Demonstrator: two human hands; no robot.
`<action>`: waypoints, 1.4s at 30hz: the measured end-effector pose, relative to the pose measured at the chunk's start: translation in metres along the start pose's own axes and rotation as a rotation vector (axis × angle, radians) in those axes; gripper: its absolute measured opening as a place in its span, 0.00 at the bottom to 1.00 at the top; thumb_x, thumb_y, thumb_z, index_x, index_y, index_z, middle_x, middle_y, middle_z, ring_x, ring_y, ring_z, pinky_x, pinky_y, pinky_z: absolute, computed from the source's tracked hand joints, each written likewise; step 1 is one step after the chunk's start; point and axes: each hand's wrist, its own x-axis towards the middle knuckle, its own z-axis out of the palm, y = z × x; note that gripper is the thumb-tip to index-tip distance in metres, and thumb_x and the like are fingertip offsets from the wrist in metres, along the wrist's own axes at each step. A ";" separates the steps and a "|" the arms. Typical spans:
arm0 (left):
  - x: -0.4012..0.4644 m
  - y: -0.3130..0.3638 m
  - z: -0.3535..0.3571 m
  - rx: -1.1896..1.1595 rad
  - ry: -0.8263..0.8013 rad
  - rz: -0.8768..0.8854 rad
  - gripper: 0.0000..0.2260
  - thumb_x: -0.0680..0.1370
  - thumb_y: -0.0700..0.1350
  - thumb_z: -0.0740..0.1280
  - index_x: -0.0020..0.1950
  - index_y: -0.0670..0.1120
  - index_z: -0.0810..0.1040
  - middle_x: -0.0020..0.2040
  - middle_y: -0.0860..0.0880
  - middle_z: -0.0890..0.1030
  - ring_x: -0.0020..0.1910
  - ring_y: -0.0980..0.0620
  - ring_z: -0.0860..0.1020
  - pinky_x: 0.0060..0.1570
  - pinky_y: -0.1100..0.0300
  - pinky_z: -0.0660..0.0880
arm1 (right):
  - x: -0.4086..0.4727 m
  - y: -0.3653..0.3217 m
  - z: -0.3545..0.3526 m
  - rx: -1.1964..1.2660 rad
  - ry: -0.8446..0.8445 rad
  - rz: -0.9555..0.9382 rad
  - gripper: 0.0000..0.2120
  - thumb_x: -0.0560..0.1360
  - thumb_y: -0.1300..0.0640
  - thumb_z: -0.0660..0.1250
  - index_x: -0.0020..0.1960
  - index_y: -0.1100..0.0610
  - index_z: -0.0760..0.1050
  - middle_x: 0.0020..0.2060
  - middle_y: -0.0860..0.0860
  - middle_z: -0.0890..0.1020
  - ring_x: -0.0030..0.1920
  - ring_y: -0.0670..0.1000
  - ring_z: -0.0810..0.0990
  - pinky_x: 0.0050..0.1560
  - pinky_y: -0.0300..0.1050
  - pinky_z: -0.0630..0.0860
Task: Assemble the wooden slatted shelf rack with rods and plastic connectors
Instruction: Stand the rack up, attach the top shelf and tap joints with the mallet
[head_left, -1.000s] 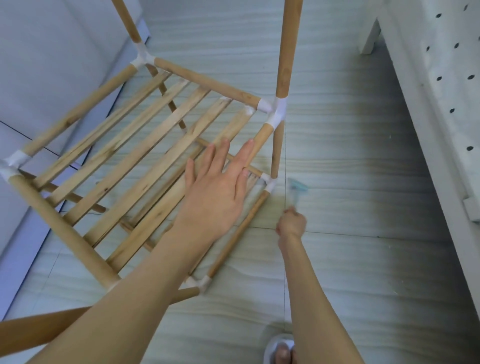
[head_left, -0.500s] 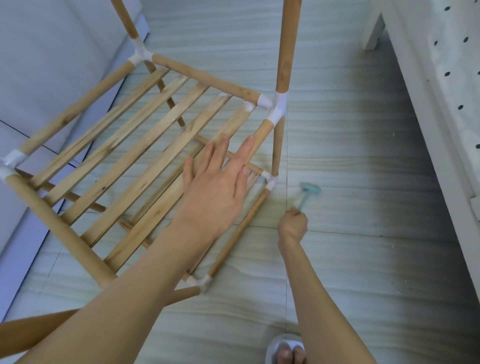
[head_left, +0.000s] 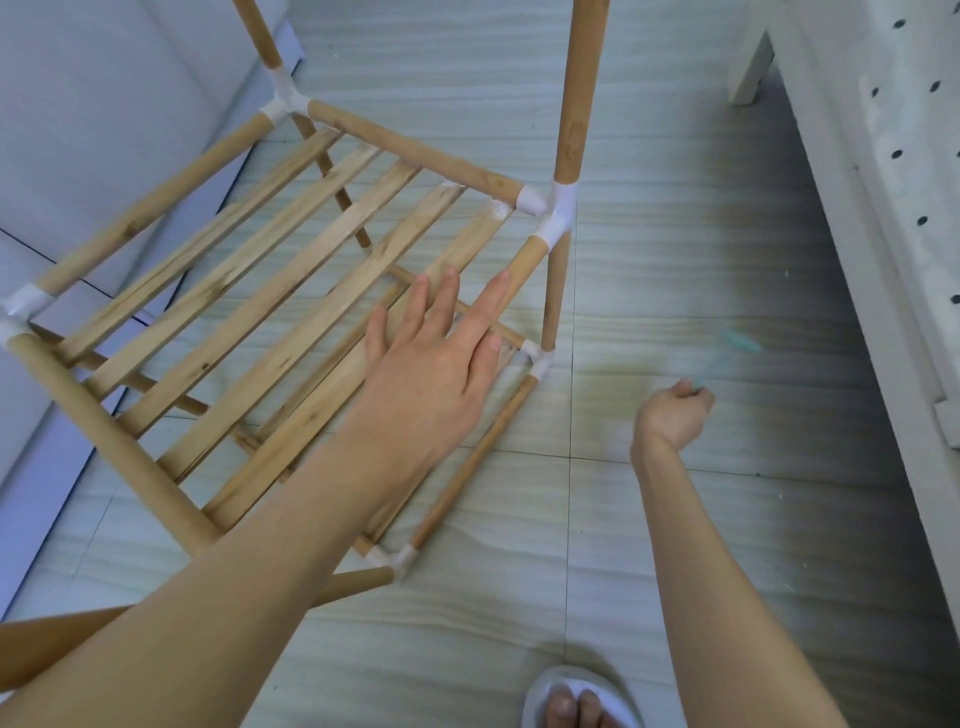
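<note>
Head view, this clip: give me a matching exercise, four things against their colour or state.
Things:
1. left hand
2. right hand
3. corner connector
4. hammer

States:
A. white plastic, joining rods
B. fingers curled round a handle
C. teal, motion-blurred
D. flat on the slats, fingers straight

Pairs: 1-D, 2-B, 3-A, 4-C

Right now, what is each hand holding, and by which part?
The right hand grips a small teal hammer, motion-blurred, by the lower end of its handle. The left hand holds nothing; it rests flat on the rack's slats.
</note>
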 end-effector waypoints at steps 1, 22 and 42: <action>0.000 0.000 -0.001 0.000 0.001 0.001 0.21 0.78 0.56 0.38 0.68 0.67 0.33 0.78 0.49 0.45 0.76 0.49 0.42 0.71 0.45 0.39 | -0.002 -0.003 0.004 -0.072 -0.041 -0.039 0.14 0.82 0.57 0.51 0.62 0.62 0.69 0.52 0.63 0.78 0.51 0.61 0.77 0.45 0.46 0.68; 0.000 0.001 0.001 0.008 0.002 -0.008 0.21 0.77 0.57 0.37 0.69 0.67 0.34 0.78 0.49 0.45 0.76 0.50 0.41 0.71 0.46 0.39 | 0.038 -0.014 -0.004 -0.538 -0.520 -0.444 0.12 0.80 0.60 0.56 0.58 0.62 0.75 0.44 0.61 0.79 0.45 0.59 0.76 0.43 0.47 0.68; 0.002 -0.002 0.001 0.051 0.003 -0.015 0.23 0.79 0.53 0.39 0.74 0.63 0.37 0.78 0.49 0.45 0.76 0.49 0.42 0.72 0.45 0.40 | -0.003 0.001 -0.011 -0.679 -0.523 -0.539 0.17 0.80 0.57 0.57 0.68 0.50 0.71 0.56 0.58 0.80 0.56 0.62 0.76 0.52 0.50 0.72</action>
